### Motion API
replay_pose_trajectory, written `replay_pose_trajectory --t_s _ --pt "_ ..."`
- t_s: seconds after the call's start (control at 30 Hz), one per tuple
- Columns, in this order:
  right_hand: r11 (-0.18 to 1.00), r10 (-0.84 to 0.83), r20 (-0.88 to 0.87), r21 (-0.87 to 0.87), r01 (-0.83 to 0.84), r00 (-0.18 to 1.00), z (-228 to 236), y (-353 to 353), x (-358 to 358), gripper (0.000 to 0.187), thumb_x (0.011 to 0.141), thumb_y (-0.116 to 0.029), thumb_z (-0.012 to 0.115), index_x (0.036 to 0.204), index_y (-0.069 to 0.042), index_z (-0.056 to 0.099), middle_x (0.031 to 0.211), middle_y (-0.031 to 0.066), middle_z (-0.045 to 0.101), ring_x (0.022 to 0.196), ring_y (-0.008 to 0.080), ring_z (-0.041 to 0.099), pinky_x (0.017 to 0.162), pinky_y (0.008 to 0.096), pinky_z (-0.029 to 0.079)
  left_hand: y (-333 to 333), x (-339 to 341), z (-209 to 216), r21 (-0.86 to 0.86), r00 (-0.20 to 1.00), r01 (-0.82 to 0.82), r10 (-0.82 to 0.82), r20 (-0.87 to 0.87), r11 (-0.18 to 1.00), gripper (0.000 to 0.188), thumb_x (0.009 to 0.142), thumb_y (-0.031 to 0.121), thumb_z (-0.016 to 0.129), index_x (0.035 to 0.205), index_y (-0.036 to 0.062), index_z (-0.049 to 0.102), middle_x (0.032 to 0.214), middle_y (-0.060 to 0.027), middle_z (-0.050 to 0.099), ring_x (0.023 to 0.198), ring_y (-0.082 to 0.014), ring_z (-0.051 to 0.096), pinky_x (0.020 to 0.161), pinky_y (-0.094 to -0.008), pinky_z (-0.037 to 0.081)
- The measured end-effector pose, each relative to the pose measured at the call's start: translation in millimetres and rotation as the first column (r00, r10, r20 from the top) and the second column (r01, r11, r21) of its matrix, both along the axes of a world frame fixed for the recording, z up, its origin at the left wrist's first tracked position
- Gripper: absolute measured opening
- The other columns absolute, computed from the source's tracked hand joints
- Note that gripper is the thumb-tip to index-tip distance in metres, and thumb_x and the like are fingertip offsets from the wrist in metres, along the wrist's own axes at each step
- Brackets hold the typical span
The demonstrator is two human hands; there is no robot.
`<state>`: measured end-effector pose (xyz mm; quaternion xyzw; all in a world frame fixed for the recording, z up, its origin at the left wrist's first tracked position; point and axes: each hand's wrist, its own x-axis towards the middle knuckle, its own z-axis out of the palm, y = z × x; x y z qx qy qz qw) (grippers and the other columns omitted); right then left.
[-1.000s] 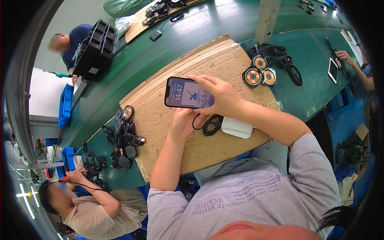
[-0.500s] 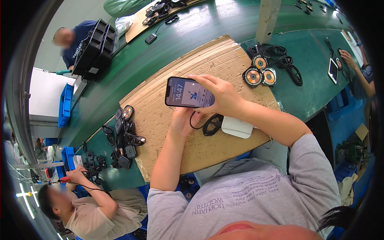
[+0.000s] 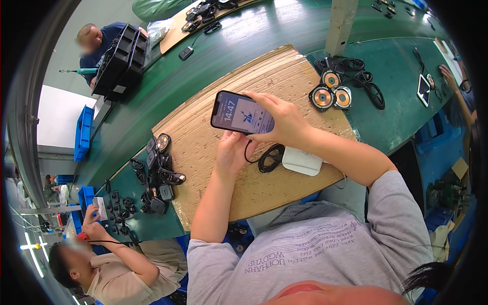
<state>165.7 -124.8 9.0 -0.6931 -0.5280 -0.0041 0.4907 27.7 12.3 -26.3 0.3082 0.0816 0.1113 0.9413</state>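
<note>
Could go wrong first by slipping: grips the phone (image 3: 239, 113) at one end only, above the middle of the cardboard sheet (image 3: 198, 178), with the other end jutting toward the cardboard's left edge. Might twist or tip at that pinch, most likely through a loosened thumb or an uneven push from underneath, and then drop flat onto the cardboard. Could also snag on the black cable (image 3: 261, 163), looped from close under the phone down to a coil on the near right part of the cardboard, just beside the white device (image 3: 302, 161). With a sharp lift, might draw that loop tight, drag the coil over the cardboard or nudge the white device toward the cardboard's near edge. Might press the lit screen by accident too, through fingers lapped over part of the glass.

Closes the right hand (image 3: 284, 119) on the phone, with fingers along the edge facing the cardboard's far side and thumb at the edge facing its near side. Places the phone, then, between thumb and fingers, screen up and slightly aslant. Has the left hand (image 3: 234, 152) over the near half of the cardboard, right at the phone's near edge. Cannot tell whether closed around something there, with fingertips hidden behind the phone. Cannot tell, either, where to trace the cable's upper end.

Shows, farther off, a dark cable pile (image 3: 165, 176) at the cardboard's left edge and copper-coloured coils (image 3: 323, 96) at its right edge.
</note>
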Motion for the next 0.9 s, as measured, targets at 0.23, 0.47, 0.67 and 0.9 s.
replay_pose_trajectory --t_s 0.23,0.47,0.67,0.9 --pt "1.000 0.006 -0.009 -0.001 -0.006 1.000 -1.7 -0.1 2.7 0.092 0.057 -0.017 0.087 0.140 -0.012 0.048 0.128 0.0113 0.060 0.099 0.0285 0.066 0.083 0.0374 0.055 4.0 2.1 0.0 -0.062 1.000 -0.015 0.015 0.006 0.998 0.038 0.099 0.016 0.051 0.135 0.0039 0.048 0.125 -0.0144 0.060 0.110 -0.0243 0.062 0.083 -0.0314 0.054" --pt "0.998 0.046 0.021 -0.036 -0.045 0.999 2.3 -0.9 2.3 0.092 0.057 -0.019 0.087 0.140 -0.011 0.048 0.129 0.0100 0.060 0.101 0.0284 0.065 0.083 0.0372 0.055 8.8 0.2 0.2 -0.056 0.997 0.009 -0.014 -0.080 0.998 0.036 0.099 0.018 0.050 0.132 0.0037 0.051 0.122 -0.0132 0.063 0.105 -0.0222 0.064 0.077 -0.0273 0.056" --pt "0.997 0.068 0.071 -0.029 -0.067 0.995 0.6 -0.7 3.7 0.092 0.056 -0.020 0.087 0.140 -0.012 0.049 0.129 0.0092 0.060 0.101 0.0275 0.065 0.083 0.0367 0.055 3.5 2.2 2.7 0.026 0.988 -0.056 0.059 -0.142 0.998 0.035 0.100 0.020 0.049 0.131 0.0034 0.052 0.120 -0.0129 0.064 0.102 -0.0217 0.066 0.072 -0.0254 0.058" --pt "0.997 0.077 0.113 -0.034 -0.074 0.991 4.0 -1.4 2.6 0.090 0.057 -0.021 0.087 0.139 -0.013 0.050 0.128 0.0086 0.061 0.102 0.0261 0.064 0.083 0.0354 0.054 6.4 2.8 1.1 0.019 0.987 -0.063 0.065 -0.150 0.998 0.036 0.100 0.023 0.051 0.130 0.0035 0.054 0.120 -0.0130 0.064 0.101 -0.0228 0.067 0.072 -0.0268 0.060"
